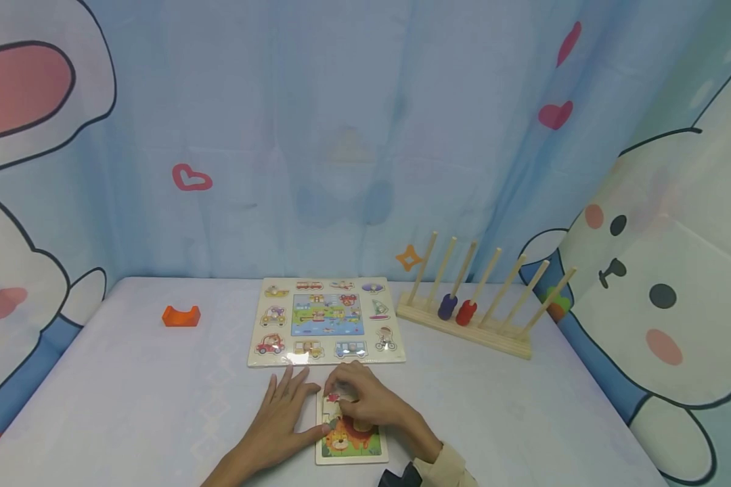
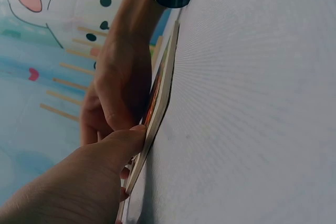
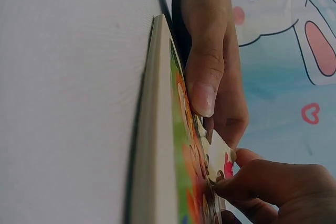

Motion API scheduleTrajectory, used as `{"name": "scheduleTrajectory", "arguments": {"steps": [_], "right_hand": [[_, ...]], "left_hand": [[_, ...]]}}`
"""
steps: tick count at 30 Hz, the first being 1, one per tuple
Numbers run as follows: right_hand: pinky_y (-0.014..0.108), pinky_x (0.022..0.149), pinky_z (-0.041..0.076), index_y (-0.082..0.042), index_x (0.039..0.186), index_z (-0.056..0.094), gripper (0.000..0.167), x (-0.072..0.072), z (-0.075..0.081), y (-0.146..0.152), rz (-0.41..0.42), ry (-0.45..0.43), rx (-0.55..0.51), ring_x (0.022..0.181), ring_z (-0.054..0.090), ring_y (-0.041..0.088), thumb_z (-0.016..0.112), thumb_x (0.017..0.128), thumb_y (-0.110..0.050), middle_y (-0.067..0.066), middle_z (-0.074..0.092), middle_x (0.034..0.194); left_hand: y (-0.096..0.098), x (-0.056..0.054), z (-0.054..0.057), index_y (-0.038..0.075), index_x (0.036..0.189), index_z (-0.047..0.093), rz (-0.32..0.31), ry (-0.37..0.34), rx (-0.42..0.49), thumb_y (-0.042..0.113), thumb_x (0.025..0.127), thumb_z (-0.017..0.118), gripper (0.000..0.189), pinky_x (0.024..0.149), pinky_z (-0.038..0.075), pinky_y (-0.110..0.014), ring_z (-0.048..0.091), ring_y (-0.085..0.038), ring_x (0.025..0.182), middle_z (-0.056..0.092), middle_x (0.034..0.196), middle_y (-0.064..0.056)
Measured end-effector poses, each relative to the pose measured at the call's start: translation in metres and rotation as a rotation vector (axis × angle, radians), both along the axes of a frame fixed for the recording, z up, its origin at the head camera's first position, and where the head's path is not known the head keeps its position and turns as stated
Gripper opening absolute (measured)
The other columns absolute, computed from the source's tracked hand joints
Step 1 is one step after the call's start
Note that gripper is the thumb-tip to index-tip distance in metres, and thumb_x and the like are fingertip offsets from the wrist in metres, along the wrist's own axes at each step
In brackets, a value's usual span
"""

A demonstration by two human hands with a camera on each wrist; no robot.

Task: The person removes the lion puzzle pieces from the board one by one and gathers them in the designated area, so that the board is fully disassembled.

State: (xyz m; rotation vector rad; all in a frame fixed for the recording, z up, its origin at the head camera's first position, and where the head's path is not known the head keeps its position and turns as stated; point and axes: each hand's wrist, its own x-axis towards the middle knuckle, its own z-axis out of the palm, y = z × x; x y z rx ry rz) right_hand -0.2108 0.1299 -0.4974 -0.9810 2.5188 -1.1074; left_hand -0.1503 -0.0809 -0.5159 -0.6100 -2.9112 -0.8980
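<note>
A small wooden lion puzzle (image 1: 368, 446) lies on the table in front of me. My left hand (image 1: 274, 423) is spread along its left side, fingers straight, with the thumb resting on the lion picture. Bent over the upper part of the board is my right hand (image 1: 371, 399). Its thumb and index finger pinch a pale puzzle piece (image 3: 218, 153) with a red mark, which stands tilted up from the board in the right wrist view. From the left wrist view, the right hand (image 2: 118, 77) hides most of the puzzle's face.
Just beyond the small board lies a larger wooden vehicle puzzle (image 1: 327, 345). At the right back stands a wooden peg rack (image 1: 463, 329) with a purple bead (image 1: 447, 307) and a red bead (image 1: 466, 312). An orange curved block (image 1: 181, 317) sits at the left.
</note>
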Motion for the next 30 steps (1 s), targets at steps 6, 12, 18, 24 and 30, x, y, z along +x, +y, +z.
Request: {"name": "scheduleTrajectory", "arguments": {"steps": [6,12,18,24,30], "right_hand": [[0.034,0.091,0.035,-0.028,0.099,0.066,0.027,-0.0005,-0.0005,0.0012,0.004,-0.017,-0.039,0.099,0.045,0.012,0.063,0.08,-0.008,-0.016,0.062,0.105],[0.031,0.09,0.037,-0.025,0.103,0.069,0.025,-0.0016,-0.0001,0.0028,0.017,-0.036,-0.052,0.097,0.049,0.012,0.064,0.085,-0.008,-0.014,0.066,0.102],[0.029,0.089,0.041,-0.024,0.106,0.07,0.022,-0.0029,0.0007,0.0054,0.009,-0.048,-0.053,0.097,0.052,0.007,0.066,0.088,-0.012,-0.015,0.066,0.103],[0.028,0.088,0.043,-0.02,0.107,0.072,0.018,-0.0042,0.0011,0.0084,0.014,-0.054,-0.084,0.098,0.055,0.005,0.067,0.09,-0.018,-0.013,0.068,0.103],[0.029,0.089,0.043,-0.018,0.105,0.073,0.017,-0.005,0.0011,0.0087,0.016,-0.064,-0.13,0.097,0.057,0.007,0.068,0.089,-0.019,-0.011,0.07,0.099]], "left_hand": [[0.0004,0.0008,0.0019,0.018,0.128,0.052,0.002,-0.01,-0.003,0.069,0.083,0.054,0.068,0.116,0.003,-0.06,0.011,-0.039,0.145,0.035,0.152,-0.015],[0.0006,0.0013,0.0031,0.017,0.128,0.052,0.002,-0.014,-0.004,0.068,0.083,0.054,0.068,0.115,0.004,-0.061,0.012,-0.039,0.145,0.035,0.152,-0.015],[0.0006,0.0007,0.0024,0.017,0.128,0.052,0.003,-0.011,-0.008,0.069,0.083,0.053,0.068,0.115,0.004,-0.061,0.011,-0.04,0.145,0.034,0.152,-0.015],[0.0002,0.0004,0.0007,0.017,0.128,0.052,0.004,0.0,-0.013,0.07,0.083,0.053,0.069,0.115,0.004,-0.061,0.011,-0.04,0.145,0.034,0.152,-0.015],[0.0003,-0.0001,0.0012,0.017,0.128,0.052,0.002,0.0,-0.01,0.07,0.083,0.053,0.069,0.115,0.004,-0.061,0.011,-0.04,0.145,0.034,0.152,-0.016]]}}
